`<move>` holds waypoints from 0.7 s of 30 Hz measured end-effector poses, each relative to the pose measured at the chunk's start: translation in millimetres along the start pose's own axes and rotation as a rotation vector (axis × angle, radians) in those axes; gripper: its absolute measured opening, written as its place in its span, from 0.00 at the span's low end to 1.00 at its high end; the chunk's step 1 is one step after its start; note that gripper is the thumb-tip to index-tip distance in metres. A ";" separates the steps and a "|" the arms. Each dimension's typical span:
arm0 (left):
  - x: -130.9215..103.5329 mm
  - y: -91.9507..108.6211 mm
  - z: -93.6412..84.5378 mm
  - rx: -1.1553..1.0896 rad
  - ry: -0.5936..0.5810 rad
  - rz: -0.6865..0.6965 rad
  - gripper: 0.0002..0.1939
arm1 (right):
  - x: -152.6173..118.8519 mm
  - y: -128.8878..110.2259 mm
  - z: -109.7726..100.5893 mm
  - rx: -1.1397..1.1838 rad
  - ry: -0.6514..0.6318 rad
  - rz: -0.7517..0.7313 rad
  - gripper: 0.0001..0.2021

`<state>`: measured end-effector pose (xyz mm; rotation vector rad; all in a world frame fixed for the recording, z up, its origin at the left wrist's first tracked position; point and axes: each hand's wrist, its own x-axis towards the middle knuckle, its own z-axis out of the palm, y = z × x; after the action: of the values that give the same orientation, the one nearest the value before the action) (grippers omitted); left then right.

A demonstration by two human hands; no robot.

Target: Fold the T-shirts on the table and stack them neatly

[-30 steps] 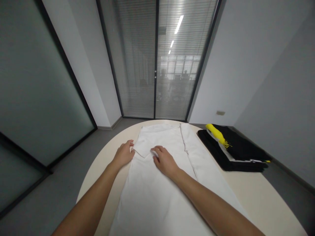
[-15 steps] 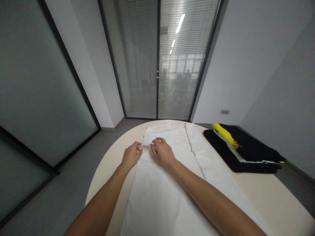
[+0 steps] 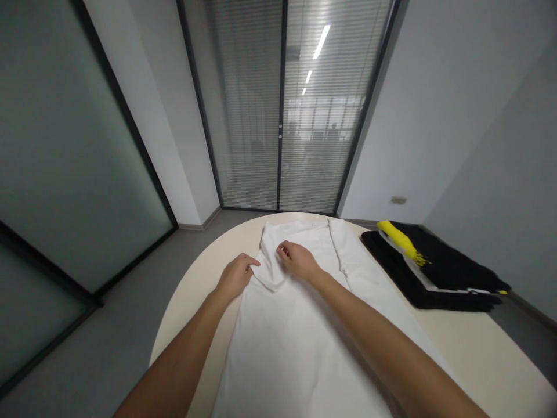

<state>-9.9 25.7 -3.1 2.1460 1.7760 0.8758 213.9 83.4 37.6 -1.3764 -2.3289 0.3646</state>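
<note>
A long white cloth lies lengthwise over the table, with a raised, wavy edge running down its right part. At the cloth's far left edge, my left hand pinches the fabric between thumb and fingers. Across from it, my right hand is closed, its curled fingers gripping the same cloth a little farther in. Between the two hands a flap of the fabric is lifted and folded over, with a corner pointing towards me.
The pale round-ended table carries a stack of folded black cloths at the right, with a yellow fringed cloth on it. Beyond the table stand a glass partition with blinds and a white wall.
The cloth between my hands has been raised and folded into a flap. My right hand has moved slightly right, and my left hand slightly right along the edge.
</note>
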 end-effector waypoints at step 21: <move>3.4 7.2 -3.1 -0.104 -0.025 -0.044 0.21 | 159.7 -1.2 47.8 0.203 -0.027 0.392 0.21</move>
<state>-5.5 26.5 4.2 2.0368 1.7189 0.9062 122.0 222.2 29.9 -1.7260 -1.9671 0.7170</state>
